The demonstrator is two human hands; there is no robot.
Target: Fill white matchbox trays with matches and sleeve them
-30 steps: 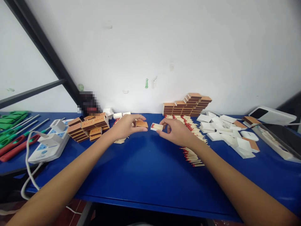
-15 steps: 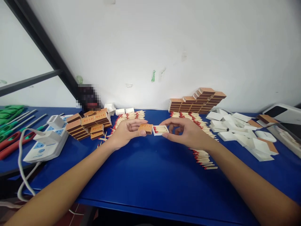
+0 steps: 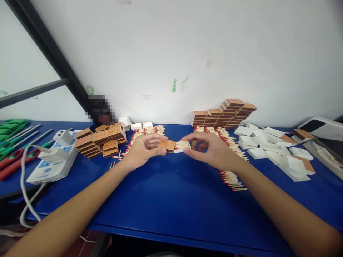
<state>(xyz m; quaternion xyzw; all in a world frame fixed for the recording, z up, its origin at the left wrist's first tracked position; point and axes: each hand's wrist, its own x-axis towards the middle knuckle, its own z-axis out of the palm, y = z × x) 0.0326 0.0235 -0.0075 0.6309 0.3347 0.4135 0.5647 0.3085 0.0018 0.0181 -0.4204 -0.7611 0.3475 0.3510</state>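
Note:
Between my hands, over the blue table, is a matchbox in two parts. My left hand (image 3: 148,147) grips its orange-brown sleeve (image 3: 166,146) with the thumb in front and fingers behind. The white inner tray (image 3: 179,150), full of red-tipped matches (image 3: 183,144), sits at the sleeve's right end, its left end meeting or just inside the opening. My right hand (image 3: 205,148) pinches the tray's outer end between thumb and index finger, the other fingers curled. Loose match rows (image 3: 150,132) lie behind my left hand, and more matches (image 3: 232,180) lie under my right forearm.
Matchboxes are stacked at the left (image 3: 102,139) and against the wall (image 3: 225,115). White empty trays (image 3: 273,146) are heaped at the right beside a plastic bin (image 3: 325,155). A power strip (image 3: 57,160) with a white cable and several red and green-handled tools (image 3: 16,157) lie far left.
The tray has moved left against the sleeve, closing the small gap between them. Both hands still hold their parts; the view has shifted slightly.

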